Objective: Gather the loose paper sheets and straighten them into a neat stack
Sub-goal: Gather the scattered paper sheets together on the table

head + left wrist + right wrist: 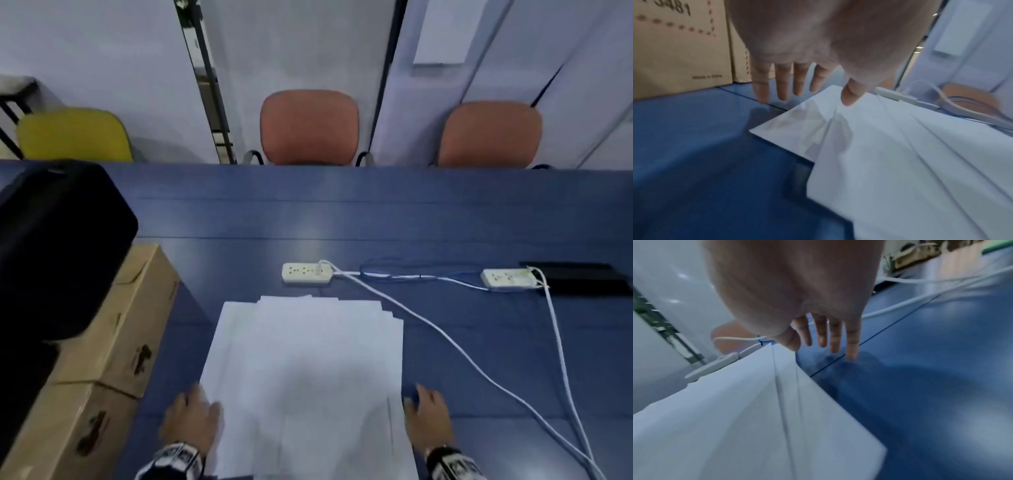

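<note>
Several loose paper sheets point(305, 370) lie fanned and overlapping on the blue desk point(445, 222) just in front of the person, edges stepped rather than flush. The left hand point(190, 419) and right hand point(428, 416) flank the pile at its near corners, fingers straight and spread, each grip empty. Gathering looks barely begun; next, both palms likely need to press inward against the side edges to square them.

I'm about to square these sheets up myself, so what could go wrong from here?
The paper sheets lie fanned and skewed; pushing in with the left hand and right hand may buckle single sheets rather than align them. The white cable runs close by the right edge, so sliding sheets could catch on it.
</note>
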The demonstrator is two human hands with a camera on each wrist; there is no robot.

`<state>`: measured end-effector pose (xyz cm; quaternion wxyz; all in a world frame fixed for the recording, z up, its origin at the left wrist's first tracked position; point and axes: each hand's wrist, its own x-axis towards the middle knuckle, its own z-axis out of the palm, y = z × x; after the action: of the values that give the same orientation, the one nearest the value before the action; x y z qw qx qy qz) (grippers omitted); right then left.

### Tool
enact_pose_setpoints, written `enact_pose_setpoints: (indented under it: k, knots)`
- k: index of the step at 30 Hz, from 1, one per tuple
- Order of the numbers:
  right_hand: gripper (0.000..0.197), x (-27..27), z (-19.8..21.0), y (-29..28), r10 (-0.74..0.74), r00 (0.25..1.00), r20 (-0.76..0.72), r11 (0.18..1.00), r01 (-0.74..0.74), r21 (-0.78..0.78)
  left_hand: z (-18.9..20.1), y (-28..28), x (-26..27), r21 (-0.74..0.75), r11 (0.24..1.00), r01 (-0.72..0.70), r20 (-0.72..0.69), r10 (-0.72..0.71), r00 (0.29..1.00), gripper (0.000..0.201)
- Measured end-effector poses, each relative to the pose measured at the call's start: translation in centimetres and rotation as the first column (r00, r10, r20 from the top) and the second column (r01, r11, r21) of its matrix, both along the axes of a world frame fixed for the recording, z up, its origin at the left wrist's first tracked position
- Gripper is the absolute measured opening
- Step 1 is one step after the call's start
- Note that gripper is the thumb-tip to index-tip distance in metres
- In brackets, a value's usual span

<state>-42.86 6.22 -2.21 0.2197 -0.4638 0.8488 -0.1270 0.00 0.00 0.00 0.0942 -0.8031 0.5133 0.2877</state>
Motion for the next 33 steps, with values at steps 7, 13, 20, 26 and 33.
enact_pose_setpoints:
  k: [7, 13, 20, 26, 33]
  knots:
    - [0.052, 4.8, -0.3, -4.8, -0.037, 0.999, 0.004, 0.992, 0.036, 0.121, -1.5, -1.3, -3.7, -0.166, 0.986, -0.018, 0.112, 0.037, 0.993, 0.066]
    - [0.061, 8.6, -0.5, -5.6, 0.007, 0.996, -0.094, 0.991, 0.006, 0.134, -2.7, -0.1, -7.6, -0.226, 0.973, -0.036, 0.068, 0.053, 0.996, 0.064]
    - [0.064, 7.8, -0.5, -5.6, -0.036, 0.989, -0.145, 0.987, 0.058, 0.149, -2.4, -0.8, -6.4, -0.262, 0.955, -0.140, 0.021, 0.150, 0.988, 0.065]
    - [0.071, 10.7, 0.0, -7.8, -0.070, 0.988, -0.137, 0.976, 0.097, 0.196, -2.6, -2.8, -8.1, -0.261, 0.962, -0.079, 0.030, 0.090, 0.995, 0.064]
    - [0.074, 13.5, 0.3, -8.0, -0.072, 0.992, -0.106, 0.967, 0.096, 0.237, -2.6, -2.3, -10.8, -0.299, 0.951, -0.079, 0.009, 0.085, 0.996, 0.056]
